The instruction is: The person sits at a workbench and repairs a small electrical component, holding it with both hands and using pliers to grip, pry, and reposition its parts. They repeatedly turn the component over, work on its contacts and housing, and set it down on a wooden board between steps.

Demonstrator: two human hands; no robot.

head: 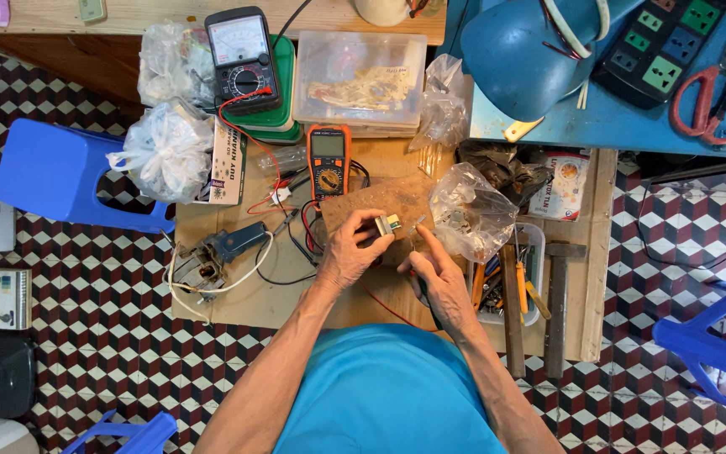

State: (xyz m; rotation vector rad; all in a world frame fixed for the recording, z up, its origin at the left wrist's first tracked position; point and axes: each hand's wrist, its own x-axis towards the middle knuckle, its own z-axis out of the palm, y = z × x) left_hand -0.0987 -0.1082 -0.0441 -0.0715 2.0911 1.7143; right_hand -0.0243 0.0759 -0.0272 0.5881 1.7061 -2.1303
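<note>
My left hand [351, 252] grips a small grey-and-white electrical part [386, 224], pressing it onto a brown wooden block [384, 200] in the middle of the low workbench [287, 298]. My right hand [440, 279] is beside it, index finger stretched toward the part, fingers closed on a thin dark tool; a red wire [384, 304] runs under my wrists. An orange digital multimeter [328, 160] lies just behind the block.
A clear bag of parts [472, 210] sits right of my hands, a tray of screwdrivers [506, 290] and two hammers [556, 298] beyond. A black analog meter [244, 59], plastic box [361, 77], tied bags, blue stools [60, 172], a power strip [661, 46] and red scissors [716, 92] surround.
</note>
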